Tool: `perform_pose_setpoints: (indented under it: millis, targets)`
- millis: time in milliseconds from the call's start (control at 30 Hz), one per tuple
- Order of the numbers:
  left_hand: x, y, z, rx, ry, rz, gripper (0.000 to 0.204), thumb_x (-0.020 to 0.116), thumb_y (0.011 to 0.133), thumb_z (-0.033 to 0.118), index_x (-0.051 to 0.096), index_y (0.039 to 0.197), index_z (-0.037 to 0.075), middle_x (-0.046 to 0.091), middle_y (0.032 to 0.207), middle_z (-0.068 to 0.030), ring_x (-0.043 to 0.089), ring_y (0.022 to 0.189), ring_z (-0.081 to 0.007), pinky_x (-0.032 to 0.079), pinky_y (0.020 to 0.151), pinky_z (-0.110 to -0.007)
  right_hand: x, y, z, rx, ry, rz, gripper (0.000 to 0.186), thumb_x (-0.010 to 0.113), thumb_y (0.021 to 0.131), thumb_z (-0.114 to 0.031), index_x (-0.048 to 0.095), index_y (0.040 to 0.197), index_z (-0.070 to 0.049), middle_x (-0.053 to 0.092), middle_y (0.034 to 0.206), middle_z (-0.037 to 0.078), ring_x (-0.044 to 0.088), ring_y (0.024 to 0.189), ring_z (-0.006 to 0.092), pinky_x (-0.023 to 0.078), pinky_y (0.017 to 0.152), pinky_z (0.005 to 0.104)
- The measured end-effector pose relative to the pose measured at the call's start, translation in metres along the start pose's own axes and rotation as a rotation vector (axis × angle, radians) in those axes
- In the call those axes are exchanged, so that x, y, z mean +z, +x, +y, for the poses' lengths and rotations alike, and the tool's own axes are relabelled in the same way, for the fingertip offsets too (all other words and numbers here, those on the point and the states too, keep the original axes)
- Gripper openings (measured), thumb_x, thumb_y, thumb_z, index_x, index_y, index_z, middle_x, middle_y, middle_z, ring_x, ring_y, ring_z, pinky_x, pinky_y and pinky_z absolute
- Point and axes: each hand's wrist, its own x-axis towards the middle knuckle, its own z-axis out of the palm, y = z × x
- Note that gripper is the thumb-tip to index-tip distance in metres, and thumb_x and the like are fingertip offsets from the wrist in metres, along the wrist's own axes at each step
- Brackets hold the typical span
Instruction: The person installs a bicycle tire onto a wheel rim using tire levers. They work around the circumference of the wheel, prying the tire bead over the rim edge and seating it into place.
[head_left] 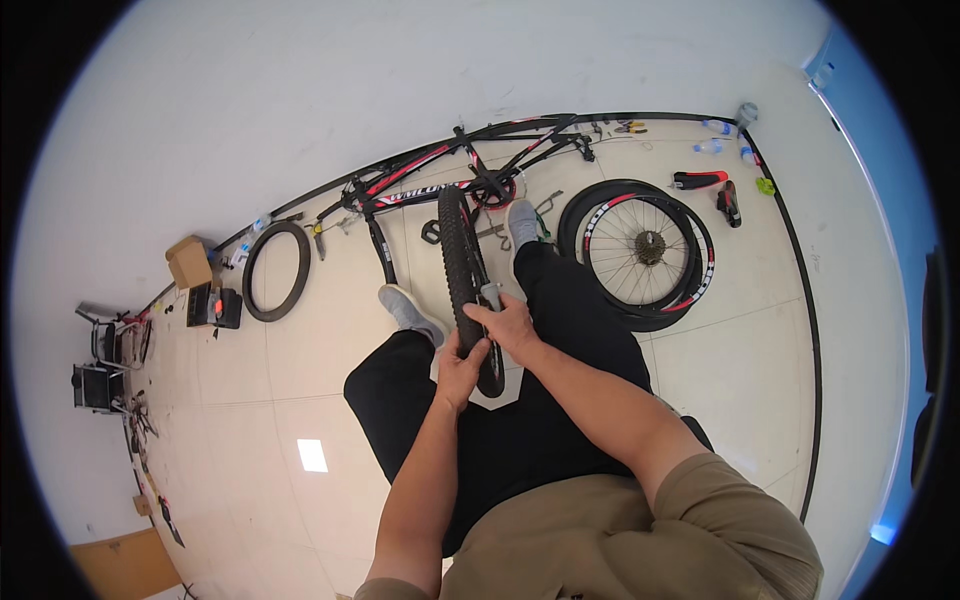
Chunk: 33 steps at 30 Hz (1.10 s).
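A bicycle wheel with a knobbly black tyre (457, 265) stands edge-on between my legs, running away from me toward the frame. My left hand (460, 370) is wrapped round the tyre low on its near part. Just above it and to the right, my right hand (505, 325) grips the same wheel, thumb across the tread. Beside that hand a silver part (490, 295) shows on the wheel's side; its exact kind is hard to make out. Past the wheel lies a black, red and white bicycle frame (410, 195) with its crankset (495, 185).
Wheels and tyres (650, 250) lie right; a loose tyre (253, 270) lies left, near a cardboard box (188, 262) and black case (205, 305). Tools (630, 127), bottles (718, 127) and two red-black parts (700, 179) line the wall. Chairs (100, 385) stand far left.
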Motion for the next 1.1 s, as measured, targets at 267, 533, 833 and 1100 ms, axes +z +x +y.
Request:
perform_pose_setpoints:
  millis: [267, 533, 833, 1100]
  targets:
    - [0.001, -0.002, -0.009, 0.044, 0.174, 0.045, 0.044, 0.069, 0.09, -0.001, 0.057, 0.131, 0.004, 0.068, 0.111, -0.003, 0.064, 0.097, -0.0121, 0.051, 0.087, -0.028, 0.004, -0.007, 0.013, 0.168, 0.222, -0.057, 0.039, 0.081, 0.081, -0.036, 0.068, 0.097, -0.003, 0.065, 0.083, 0.004, 0.057, 0.065, 0.0131, 0.047, 0.06, 0.0308]
    - [-0.001, 0.001, -0.003, 0.118, 0.243, 0.042, 0.045, 0.07, 0.091, 0.002, 0.056, 0.134, 0.0, 0.069, 0.111, -0.0054, 0.064, 0.097, -0.012, 0.052, 0.087, -0.028, -0.001, -0.007, 0.004, 0.152, 0.179, -0.075, 0.038, 0.083, 0.079, -0.034, 0.068, 0.096, -0.003, 0.066, 0.084, 0.004, 0.058, 0.065, 0.0122, 0.046, 0.058, 0.0297]
    - [-0.005, -0.007, 0.012, 0.188, 0.21, 0.033, 0.039, 0.073, 0.087, 0.009, 0.064, 0.124, 0.001, 0.073, 0.1, -0.0072, 0.066, 0.091, -0.0136, 0.052, 0.082, -0.03, 0.003, -0.002, 0.01, 0.14, 0.22, -0.107, 0.037, 0.082, 0.08, -0.034, 0.071, 0.097, -0.003, 0.068, 0.085, 0.003, 0.058, 0.065, 0.0126, 0.045, 0.058, 0.0296]
    - [-0.007, -0.005, 0.017, 0.15, 0.196, 0.051, 0.059, 0.072, 0.091, 0.004, 0.049, 0.144, 0.0, 0.069, 0.107, -0.0051, 0.063, 0.093, -0.0118, 0.051, 0.084, -0.027, 0.003, 0.014, 0.006, 0.198, 0.308, -0.236, 0.033, 0.08, 0.085, -0.033, 0.069, 0.097, -0.004, 0.067, 0.082, 0.003, 0.058, 0.067, 0.0104, 0.044, 0.057, 0.0274]
